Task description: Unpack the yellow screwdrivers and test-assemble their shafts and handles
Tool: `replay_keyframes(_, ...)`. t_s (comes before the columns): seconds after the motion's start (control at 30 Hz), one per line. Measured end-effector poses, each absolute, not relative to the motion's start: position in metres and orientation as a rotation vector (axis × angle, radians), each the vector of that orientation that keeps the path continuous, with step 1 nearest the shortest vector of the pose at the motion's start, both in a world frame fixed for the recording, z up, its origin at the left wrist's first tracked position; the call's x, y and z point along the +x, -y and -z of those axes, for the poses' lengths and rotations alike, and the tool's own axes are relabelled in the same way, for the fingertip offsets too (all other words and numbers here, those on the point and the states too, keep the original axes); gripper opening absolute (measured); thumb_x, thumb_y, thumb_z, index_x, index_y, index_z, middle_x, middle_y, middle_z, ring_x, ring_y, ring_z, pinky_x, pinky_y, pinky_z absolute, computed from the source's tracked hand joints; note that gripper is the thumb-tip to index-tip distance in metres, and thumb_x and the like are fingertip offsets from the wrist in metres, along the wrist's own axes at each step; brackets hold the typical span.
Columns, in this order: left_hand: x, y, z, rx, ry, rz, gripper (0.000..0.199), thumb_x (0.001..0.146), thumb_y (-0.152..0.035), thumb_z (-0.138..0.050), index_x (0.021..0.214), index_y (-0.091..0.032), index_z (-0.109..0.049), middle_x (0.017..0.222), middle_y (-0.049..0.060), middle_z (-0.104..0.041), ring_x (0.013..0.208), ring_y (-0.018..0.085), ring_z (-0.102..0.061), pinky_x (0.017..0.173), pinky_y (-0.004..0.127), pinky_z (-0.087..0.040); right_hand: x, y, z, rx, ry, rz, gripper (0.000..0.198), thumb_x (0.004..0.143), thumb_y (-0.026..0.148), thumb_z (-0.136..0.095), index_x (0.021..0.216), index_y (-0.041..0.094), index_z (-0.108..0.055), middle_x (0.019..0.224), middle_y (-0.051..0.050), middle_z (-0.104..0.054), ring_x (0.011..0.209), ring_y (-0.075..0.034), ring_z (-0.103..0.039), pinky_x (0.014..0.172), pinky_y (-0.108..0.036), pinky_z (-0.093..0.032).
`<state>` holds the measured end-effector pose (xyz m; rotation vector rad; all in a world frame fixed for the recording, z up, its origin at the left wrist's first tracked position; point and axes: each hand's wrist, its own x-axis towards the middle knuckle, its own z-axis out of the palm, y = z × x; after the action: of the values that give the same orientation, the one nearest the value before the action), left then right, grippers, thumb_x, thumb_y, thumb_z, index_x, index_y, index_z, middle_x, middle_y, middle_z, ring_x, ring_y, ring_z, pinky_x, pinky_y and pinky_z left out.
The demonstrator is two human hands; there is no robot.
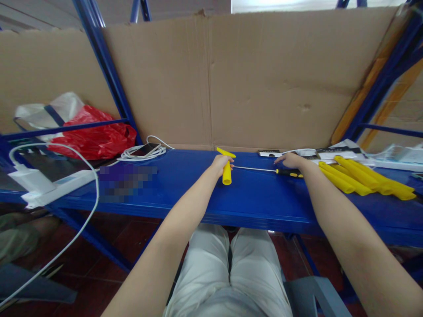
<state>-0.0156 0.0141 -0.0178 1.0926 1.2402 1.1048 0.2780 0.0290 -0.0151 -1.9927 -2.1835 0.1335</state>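
My left hand (pixel 222 164) is closed around a yellow T-shaped tool (pixel 227 174); its hollow round end points toward me and a flat crosspiece shows above the fingers. A screwdriver (pixel 288 173) with a black-and-yellow handle lies on the blue table, its thin metal shaft reaching left to the yellow tool. Just above that handle is my right hand (pixel 291 161), fingers stretched out to the left near a black-and-white packet (pixel 270 153). Whether those fingers touch the packet or the handle, I cannot tell.
Several yellow tubes (pixel 360 176) lie right of my right forearm, in front of flat plastic packets (pixel 340 152). Leftward are a coiled white cable (pixel 142 154), a red plastic bag (pixel 95 134) and a power strip (pixel 62 187). Cardboard (pixel 247 79) stands behind the blue table (pixel 251 198).
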Motion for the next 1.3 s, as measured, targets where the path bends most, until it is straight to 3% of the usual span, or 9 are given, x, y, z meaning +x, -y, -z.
replay_keyframes(0.27,-0.014,-0.009,0.020,1.322,-1.398,-1.053,0.037,0.077,-0.002,-0.053,0.111,-0.014,-0.045,0.085,0.004,-0.059,0.047,0.008,-0.054,0.044,0.022,-0.045,0.275,-0.032,0.021,-2.051,2.202,-0.101,0.047,0.066,0.012,-0.050,0.106,0.022,-0.073,0.109,-0.006,-0.069,0.108,-0.024,-0.061,0.096,-0.033,-0.044)
replay_keyframes(0.43,-0.014,-0.010,0.026,1.507,-1.507,-1.018,0.045,0.078,-0.003,-0.053,0.117,-0.018,-0.036,0.100,0.008,-0.059,0.053,0.008,-0.057,0.046,0.020,-0.046,0.270,-0.020,0.003,-2.062,2.109,0.031,0.043,0.072,0.015,-0.048,0.108,0.017,-0.071,0.108,-0.008,-0.069,0.102,-0.024,-0.063,0.090,-0.029,-0.046)
replay_keyframes(0.57,-0.015,-0.012,0.029,1.602,-1.541,-1.014,0.045,0.078,-0.005,-0.055,0.116,-0.017,-0.034,0.103,0.011,-0.059,0.057,0.011,-0.061,0.049,0.023,-0.048,0.270,-0.002,-0.013,-2.031,2.115,-0.025,0.032,0.079,0.035,-0.051,0.095,0.017,-0.074,0.097,-0.009,-0.072,0.092,-0.025,-0.065,0.082,-0.030,-0.049)
replay_keyframes(0.67,-0.016,-0.011,0.029,1.623,-1.565,-1.013,0.046,0.077,-0.006,-0.056,0.116,-0.016,-0.033,0.100,0.012,-0.061,0.060,0.014,-0.063,0.051,0.026,-0.049,0.276,0.009,-0.018,-1.998,2.220,-0.137,0.040,0.072,0.053,-0.060,0.091,0.021,-0.074,0.096,-0.007,-0.072,0.091,-0.028,-0.065,0.081,-0.036,-0.051)
replay_keyframes(0.73,-0.017,-0.011,0.029,1.632,-1.585,-1.012,0.047,0.076,-0.005,-0.057,0.115,-0.016,-0.033,0.098,0.012,-0.062,0.062,0.016,-0.064,0.054,0.027,-0.050,0.280,0.013,-0.019,-1.985,2.297,-0.176,0.043,0.064,0.056,-0.067,0.091,0.024,-0.074,0.098,-0.007,-0.071,0.094,-0.031,-0.064,0.082,-0.039,-0.051)
replay_keyframes(0.87,-0.018,-0.015,0.030,1.646,-1.610,-1.022,0.049,0.074,-0.004,-0.059,0.114,-0.015,-0.034,0.098,0.014,-0.063,0.068,0.019,-0.066,0.057,0.028,-0.050,0.283,0.012,-0.014,-2.080,2.281,-0.204,0.036,0.052,0.040,-0.080,0.085,0.026,-0.075,0.101,-0.007,-0.070,0.100,-0.034,-0.062,0.086,-0.040,-0.049)
replay_keyframes(1.03,-0.022,-0.027,0.035,1.650,-1.631,-1.094,0.052,0.069,-0.002,-0.063,0.112,-0.015,-0.038,0.107,0.016,-0.061,0.080,0.021,-0.067,0.061,0.027,-0.051,0.280,0.005,-0.003,-2.092,2.315,-0.282,0.019,0.060,0.026,-0.074,0.079,0.027,-0.074,0.091,-0.005,-0.072,0.090,-0.029,-0.065,0.078,-0.037,-0.050)
replay_keyframes(1.17,-0.026,-0.036,0.039,1.625,-1.620,-1.152,0.055,0.065,-0.003,-0.068,0.111,-0.016,-0.041,0.110,0.015,-0.060,0.089,0.022,-0.066,0.064,0.026,-0.051,0.277,0.001,-0.001,-2.058,2.317,-0.059,0.019,0.064,0.024,-0.067,0.083,0.024,-0.071,0.085,-0.004,-0.071,0.083,-0.025,-0.065,0.071,-0.031,-0.049)
replay_keyframes(1.3,-0.029,-0.042,0.042,1.630,-1.606,-1.162,0.057,0.063,-0.005,-0.071,0.112,-0.017,-0.042,0.113,0.015,-0.059,0.094,0.023,-0.064,0.067,0.027,-0.052,0.279,0.001,-0.005,-2.044,2.111,0.293,0.031,0.065,0.023,-0.064,0.097,0.023,-0.066,0.092,-0.005,-0.070,0.088,-0.025,-0.064,0.073,-0.032,-0.047)
